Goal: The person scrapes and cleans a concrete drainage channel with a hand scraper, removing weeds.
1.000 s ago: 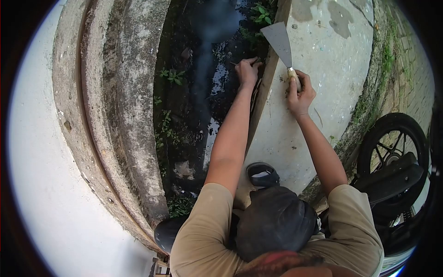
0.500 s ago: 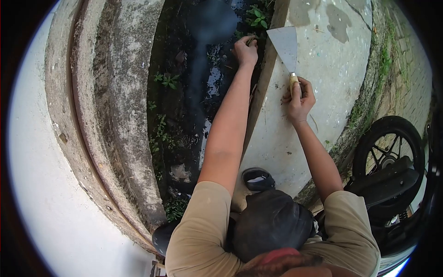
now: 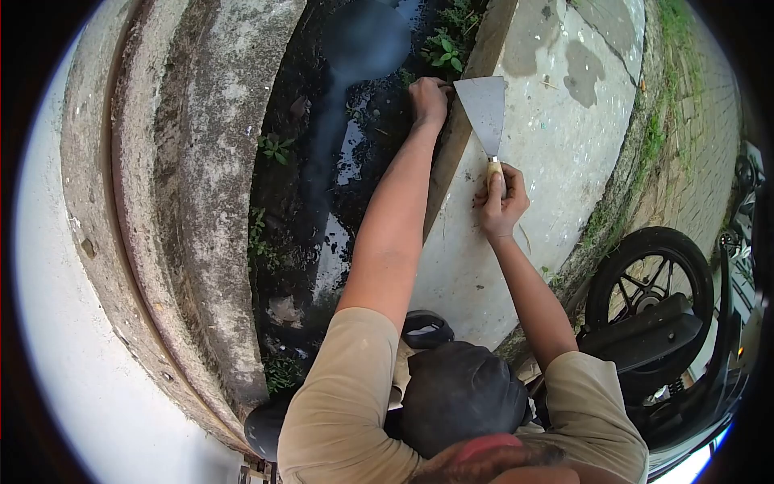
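In the head view, my right hand (image 3: 504,200) grips the wooden handle of a broad putty knife (image 3: 484,111) over the concrete slab (image 3: 536,153). The metal blade points away from me and lies along the slab's left edge. My left hand (image 3: 429,102) reaches down into the dark drain (image 3: 302,165), right beside the slab's side wall. Its fingers are curled at the wall, and their tips are partly hidden, so what they pinch cannot be made out. A green leafy plant (image 3: 445,52) grows against the wall just beyond that hand.
Water and dark muck line the drain, with small weeds (image 3: 276,148) along its left side. A weathered concrete ledge (image 3: 230,153) and a white wall (image 3: 60,355) run on the left. A motorbike wheel (image 3: 647,302) stands at the right, near the slab's grassy edge.
The camera view has shifted a little. My left hand has turned, its fingers now curled closer to the drain wall. The putty knife stays in my right hand, its blade nearer to the left hand.
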### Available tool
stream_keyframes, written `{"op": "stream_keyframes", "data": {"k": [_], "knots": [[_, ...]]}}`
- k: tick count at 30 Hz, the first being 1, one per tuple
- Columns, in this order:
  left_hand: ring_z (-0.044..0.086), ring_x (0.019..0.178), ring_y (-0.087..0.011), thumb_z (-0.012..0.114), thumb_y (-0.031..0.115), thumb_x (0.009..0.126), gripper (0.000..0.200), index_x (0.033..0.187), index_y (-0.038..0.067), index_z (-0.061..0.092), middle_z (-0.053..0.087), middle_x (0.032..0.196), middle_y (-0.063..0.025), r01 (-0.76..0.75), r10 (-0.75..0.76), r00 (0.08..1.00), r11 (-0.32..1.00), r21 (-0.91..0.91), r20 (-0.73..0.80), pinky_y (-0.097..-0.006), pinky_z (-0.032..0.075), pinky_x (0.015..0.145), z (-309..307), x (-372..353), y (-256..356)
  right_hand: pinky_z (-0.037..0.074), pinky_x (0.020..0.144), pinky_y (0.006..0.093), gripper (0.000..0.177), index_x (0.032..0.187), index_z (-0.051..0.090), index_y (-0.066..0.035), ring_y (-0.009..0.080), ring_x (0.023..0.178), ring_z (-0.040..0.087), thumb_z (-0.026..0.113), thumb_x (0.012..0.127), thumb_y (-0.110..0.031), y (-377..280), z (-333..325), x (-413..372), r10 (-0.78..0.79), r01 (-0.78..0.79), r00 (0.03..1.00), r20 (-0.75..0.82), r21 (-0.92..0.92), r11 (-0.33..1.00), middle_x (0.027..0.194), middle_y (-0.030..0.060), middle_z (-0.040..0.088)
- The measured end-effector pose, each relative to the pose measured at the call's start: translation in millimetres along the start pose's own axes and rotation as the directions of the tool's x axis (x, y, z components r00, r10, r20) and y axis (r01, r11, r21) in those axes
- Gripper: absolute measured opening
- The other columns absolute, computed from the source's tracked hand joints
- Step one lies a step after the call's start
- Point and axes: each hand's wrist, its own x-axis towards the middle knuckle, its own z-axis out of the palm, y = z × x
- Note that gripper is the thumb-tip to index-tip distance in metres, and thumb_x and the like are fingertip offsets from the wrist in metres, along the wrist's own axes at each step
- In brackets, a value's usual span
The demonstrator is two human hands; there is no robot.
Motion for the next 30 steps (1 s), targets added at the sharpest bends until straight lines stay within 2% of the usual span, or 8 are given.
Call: {"op": "stream_keyframes", "data": {"k": [2,7,11,17,22,25,27,30], "knots": [[0.066,0.093,-0.0377,0.069,0.008,0.078,0.015,0.091,0.004,0.075,0.069,0.09,-0.0209,-0.242,0.242,0.97,0.965,0.106,0.008,-0.0435,0.051,0.084,-1,10,-18,0.047,0.045,0.0228,0.02,0.101,0.058,0.005,0.008,0.049,0.056,0.055,0.095,-0.014,0,-1,-1,-0.019,0.019,1.0,0.019,-0.009,1.0,0.07,0.006,0.062],[0.067,0.087,-0.0365,0.068,0.007,0.08,0.014,0.092,0.004,0.075,0.069,0.092,-0.0212,-0.251,0.199,0.955,0.937,0.244,0.218,-0.0413,0.052,0.083,-57,-10,-25,0.047,0.046,0.023,0.018,0.1,0.059,0.004,0.0082,0.049,0.057,0.056,0.095,-0.013,-1,0,-2,-0.035,0.035,0.999,0.002,-0.025,0.999,0.069,0.0055,0.062],[0.068,0.091,-0.0331,0.071,0.015,0.082,0.018,0.098,0.008,0.075,0.07,0.095,-0.0182,-0.213,0.141,0.906,0.967,0.142,0.399,-0.0384,0.052,0.084,-63,-46,-44,0.047,0.047,0.0237,0.015,0.1,0.059,0.003,0.0083,0.05,0.058,0.057,0.094,-0.011,2,1,-2,-0.085,0.085,0.996,0.003,-0.071,0.994,0.068,0.005,0.062],[0.067,0.095,-0.0325,0.074,0.017,0.079,0.021,0.098,0.007,0.075,0.068,0.108,-0.0181,-0.2,0.184,0.968,0.977,0.079,0.173,-0.0382,0.052,0.083,-59,-92,-43,0.047,0.047,0.0236,0.016,0.1,0.059,0.003,0.0089,0.05,0.059,0.058,0.093,-0.012,1,1,-3,-0.07,0.069,0.997,-0.012,-0.065,0.995,0.067,0.0049,0.062],[0.067,0.086,-0.0357,0.074,0.015,0.078,0.019,0.095,0.007,0.075,0.07,0.096,-0.0162,-0.192,0.189,0.98,0.979,0.065,0.058,-0.0397,0.052,0.083,-40,-91,-67,0.048,0.048,0.0246,0.017,0.099,0.06,0.002,0.01,0.05,0.06,0.059,0.093,-0.014,2,1,-1,-0.092,0.09,0.995,-0.027,-0.065,0.994,0.067,0.0058,0.063],[0.07,0.077,-0.0296,0.072,0.011,0.082,0.016,0.096,0.003,0.074,0.072,0.09,-0.0144,-0.255,0.263,0.964,0.957,0.14,-0.045,-0.0364,0.055,0.075,-41,-93,-79,0.048,0.048,0.0253,0.017,0.099,0.061,0.001,0.0108,0.05,0.061,0.059,0.093,-0.015,1,2,-3,-0.07,0.067,0.997,-0.027,-0.075,0.995,0.068,0.0065,0.064],[0.071,0.075,-0.0199,0.068,0.006,0.086,0.016,0.099,-0.003,0.072,0.073,0.089,-0.0131,0.188,-0.194,0.981,0.964,-0.186,-0.015,-0.0303,0.057,0.068,-49,-92,-86,0.048,0.048,0.0256,0.017,0.1,0.061,0.0,0.0114,0.05,0.062,0.059,0.093,-0.015,3,2,-2,-0.085,0.083,0.996,-0.033,-0.072,0.994,0.067,0.0063,0.064],[0.07,0.074,-0.014,0.064,0.002,0.089,0.017,0.101,-0.008,0.069,0.072,0.089,-0.0124,0.172,-0.177,0.984,0.957,-0.233,0.001,-0.0251,0.057,0.066,-58,-101,-82,0.048,0.048,0.0254,0.017,0.099,0.061,0.001,0.0114,0.05,0.062,0.06,0.093,-0.015,7,3,-2,-0.117,0.114,0.992,-0.037,-0.091,0.989,0.067,0.0063,0.064]]}}
